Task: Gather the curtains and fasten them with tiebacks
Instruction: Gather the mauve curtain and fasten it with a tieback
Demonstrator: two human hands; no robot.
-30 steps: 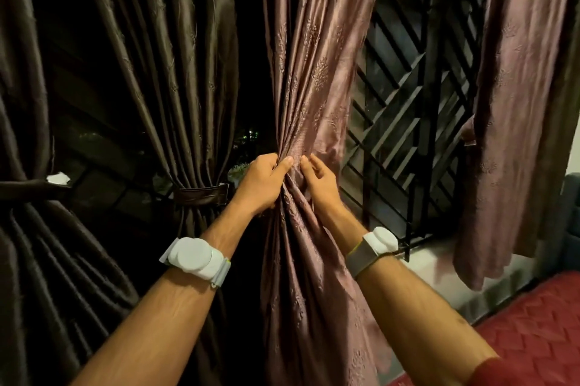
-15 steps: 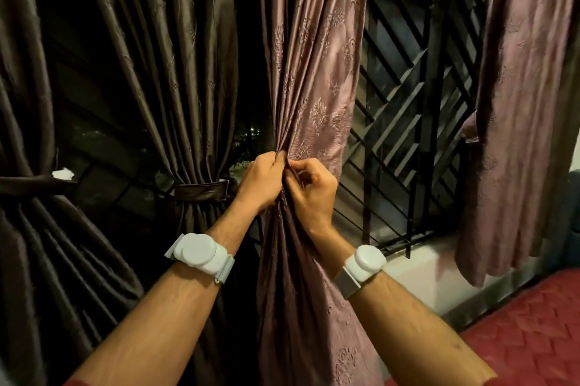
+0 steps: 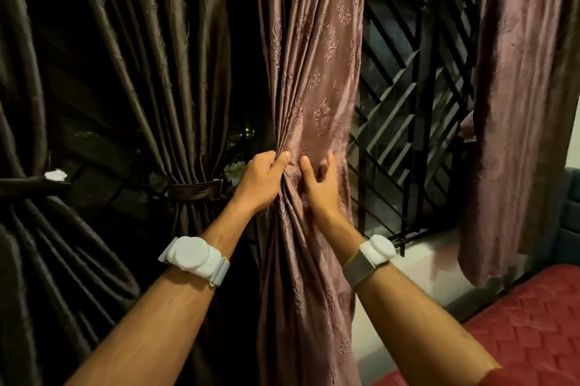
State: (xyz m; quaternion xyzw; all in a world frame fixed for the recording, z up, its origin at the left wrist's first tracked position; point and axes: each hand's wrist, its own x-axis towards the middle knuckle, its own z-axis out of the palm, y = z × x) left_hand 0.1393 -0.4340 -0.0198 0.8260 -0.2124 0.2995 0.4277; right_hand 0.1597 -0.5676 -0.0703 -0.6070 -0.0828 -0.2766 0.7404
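A mauve patterned curtain (image 3: 317, 78) hangs in the middle of the window. My left hand (image 3: 262, 178) pinches its gathered folds at waist height. My right hand (image 3: 320, 184) lies flat against the same bunch just to the right, fingers spread. A dark brown curtain (image 3: 163, 71) to the left is cinched by a brown tieback (image 3: 196, 189). Another dark curtain (image 3: 18, 103) at the far left is held by a dark band (image 3: 31, 183). A second mauve curtain (image 3: 527, 87) hangs loose at the right.
A black metal window grille (image 3: 405, 122) shows between the mauve curtains, with a pale sill (image 3: 430, 257) below it. A red quilted bed (image 3: 521, 329) fills the lower right corner. A dark cushioned piece (image 3: 572, 203) stands at the right edge.
My right hand was curled on the fabric half a second ago and now has its fingers spread flat against it. My left hand keeps its pinch. The view has shifted slightly.
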